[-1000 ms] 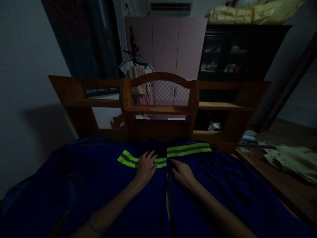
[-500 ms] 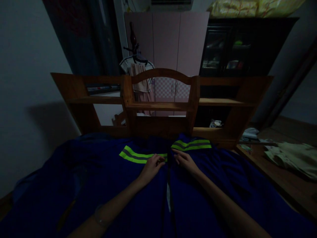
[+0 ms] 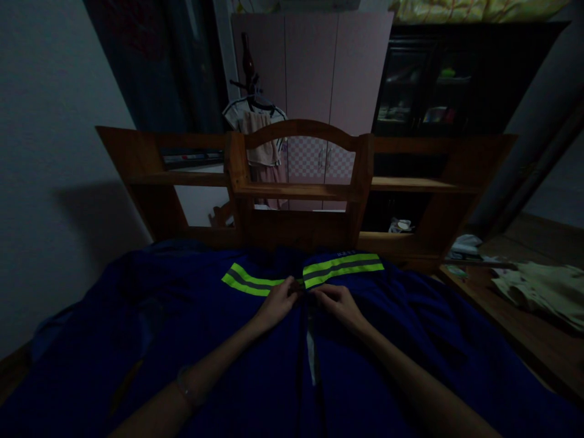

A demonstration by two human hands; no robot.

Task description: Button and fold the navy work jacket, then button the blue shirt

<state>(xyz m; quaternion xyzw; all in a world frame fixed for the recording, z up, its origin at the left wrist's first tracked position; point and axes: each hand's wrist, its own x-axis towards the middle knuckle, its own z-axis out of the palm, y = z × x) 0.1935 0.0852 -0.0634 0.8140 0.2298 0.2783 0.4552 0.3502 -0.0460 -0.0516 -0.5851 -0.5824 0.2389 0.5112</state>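
A dark blue work jacket (image 3: 255, 371) with yellow-green and grey reflective strips lies spread out below me. Its front opening runs down the middle, and a pale sliver shows through the gap. My left hand (image 3: 279, 302) pinches the left front edge beside the end of the left reflective strip (image 3: 249, 281). Just under the right reflective strip (image 3: 344, 267), my right hand (image 3: 340, 304) has its fingers closed on the right front edge. The two hands nearly meet at the opening. Whatever small part lies between the fingertips is hidden. A clear bracelet (image 3: 187, 386) circles my left wrist.
Beyond the jacket stands a wooden headboard (image 3: 301, 192) with shelves. Behind it are a pink wardrobe (image 3: 310, 73), a coat stand with hanging clothes (image 3: 260, 137) and a dark cabinet (image 3: 483, 91). Pale folded cloth (image 3: 542, 295) lies on the right. A wall (image 3: 50, 152) bounds the left.
My right hand has drawn the right front edge leftward, so the two reflective strips now almost meet. Its fingers have closed in, and my left hand remains at the opening.
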